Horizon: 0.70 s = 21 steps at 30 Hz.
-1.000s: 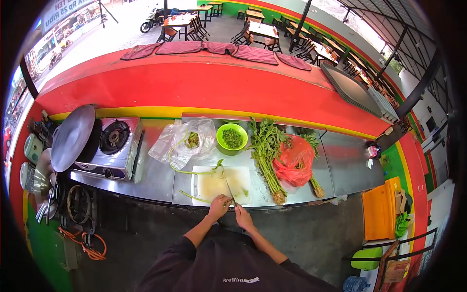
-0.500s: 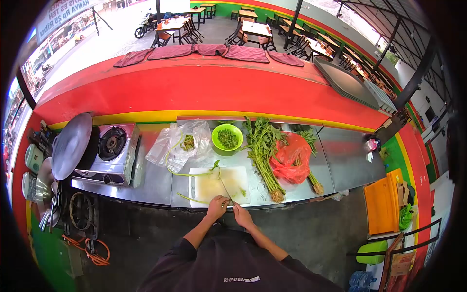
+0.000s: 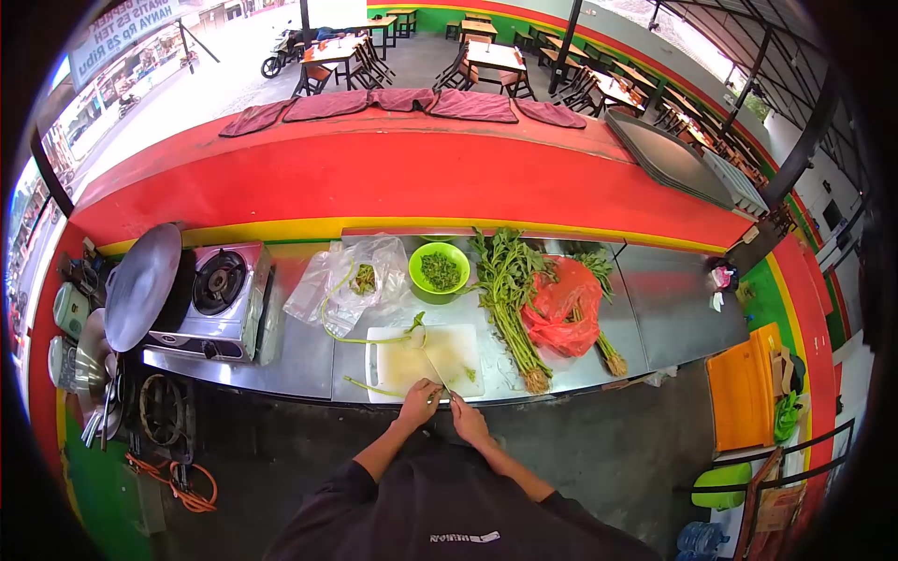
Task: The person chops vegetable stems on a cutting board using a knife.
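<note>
At the front edge of the white cutting board, my right hand is closed on the handle of a knife, whose blade points up and left over the board. My left hand is closed beside it, fingers near the handle; what it holds, if anything, is hidden. A green stalk lies at the board's lower left, its end near my left hand. Another long stem with a leafy tip crosses the board's top edge. Small green bits lie at the board's right.
Behind the board are a green bowl of chopped greens and a clear plastic bag. Leafy bunches and a red bag lie on the right. A gas stove and large wok lid stand on the left.
The camera view has shifted slightly. Both hands stay close together at the board's front edge, and the knife keeps nearly the same angle.
</note>
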Each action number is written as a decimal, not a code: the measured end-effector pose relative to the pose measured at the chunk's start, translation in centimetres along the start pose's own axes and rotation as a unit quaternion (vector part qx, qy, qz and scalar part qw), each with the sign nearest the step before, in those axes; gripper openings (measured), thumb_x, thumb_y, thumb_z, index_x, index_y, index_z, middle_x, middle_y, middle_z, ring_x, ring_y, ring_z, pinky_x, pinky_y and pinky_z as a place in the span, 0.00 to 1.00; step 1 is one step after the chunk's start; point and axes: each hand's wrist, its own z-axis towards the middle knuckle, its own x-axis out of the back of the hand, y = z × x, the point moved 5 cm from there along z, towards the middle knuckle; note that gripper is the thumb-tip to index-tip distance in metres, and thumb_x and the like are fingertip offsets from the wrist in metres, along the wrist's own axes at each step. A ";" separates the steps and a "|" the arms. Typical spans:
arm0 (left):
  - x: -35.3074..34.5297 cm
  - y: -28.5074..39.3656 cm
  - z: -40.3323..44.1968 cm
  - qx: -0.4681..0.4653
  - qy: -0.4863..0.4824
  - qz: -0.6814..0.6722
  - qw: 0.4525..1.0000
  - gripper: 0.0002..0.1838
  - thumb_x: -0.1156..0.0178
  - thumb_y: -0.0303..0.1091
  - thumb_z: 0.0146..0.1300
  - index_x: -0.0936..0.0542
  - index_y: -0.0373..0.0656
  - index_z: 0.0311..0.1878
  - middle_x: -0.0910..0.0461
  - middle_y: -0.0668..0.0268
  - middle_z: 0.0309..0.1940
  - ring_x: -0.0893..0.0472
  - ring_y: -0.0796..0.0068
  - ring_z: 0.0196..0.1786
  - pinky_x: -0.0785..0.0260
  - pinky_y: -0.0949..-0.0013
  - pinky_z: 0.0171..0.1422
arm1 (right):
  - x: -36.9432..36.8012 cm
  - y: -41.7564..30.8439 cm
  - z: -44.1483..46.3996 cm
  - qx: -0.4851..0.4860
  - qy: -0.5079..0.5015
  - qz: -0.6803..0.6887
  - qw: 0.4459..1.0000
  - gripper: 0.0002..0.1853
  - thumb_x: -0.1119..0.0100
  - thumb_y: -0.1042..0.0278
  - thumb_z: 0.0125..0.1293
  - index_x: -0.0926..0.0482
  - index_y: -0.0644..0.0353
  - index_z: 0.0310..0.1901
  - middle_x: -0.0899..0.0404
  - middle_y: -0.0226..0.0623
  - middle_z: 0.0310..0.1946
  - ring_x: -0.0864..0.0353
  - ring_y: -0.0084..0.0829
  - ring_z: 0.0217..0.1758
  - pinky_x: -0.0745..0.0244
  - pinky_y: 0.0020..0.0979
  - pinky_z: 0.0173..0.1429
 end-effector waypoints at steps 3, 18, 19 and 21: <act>0.1 0.4 -0.1 -0.025 0.006 0.050 0.998 0.08 0.33 0.26 0.63 0.14 0.37 0.45 0.18 0.54 0.39 0.16 0.50 0.45 0.23 0.55 0.52 | 0.2 -0.3 -0.2 -0.010 -0.003 -0.007 1.000 0.24 0.57 0.46 0.81 0.29 0.37 0.73 0.14 0.61 0.43 0.16 0.69 0.47 0.23 0.64 0.54; -0.3 0.6 -0.1 0.024 0.007 0.060 0.998 0.07 0.32 0.28 0.65 0.12 0.39 0.44 0.17 0.56 0.37 0.16 0.53 0.42 0.23 0.56 0.48 | 0.0 -0.7 -0.7 -0.039 0.004 -0.015 0.999 0.23 0.56 0.46 0.81 0.28 0.35 0.73 0.14 0.62 0.41 0.16 0.68 0.46 0.23 0.64 0.54; -0.3 0.5 -0.1 0.023 0.010 0.058 0.998 0.07 0.32 0.28 0.65 0.12 0.39 0.44 0.17 0.56 0.37 0.16 0.53 0.42 0.23 0.56 0.48 | 0.2 -0.9 -0.8 -0.041 0.006 -0.014 0.999 0.23 0.56 0.46 0.81 0.28 0.35 0.73 0.14 0.62 0.41 0.16 0.68 0.46 0.23 0.64 0.54; -0.3 0.4 -0.1 0.021 0.012 0.055 0.998 0.07 0.32 0.28 0.65 0.12 0.39 0.44 0.17 0.56 0.37 0.16 0.52 0.42 0.23 0.55 0.49 | 0.2 -1.0 -0.9 -0.042 0.004 -0.006 0.999 0.23 0.56 0.46 0.81 0.28 0.37 0.72 0.14 0.61 0.40 0.15 0.67 0.46 0.22 0.63 0.54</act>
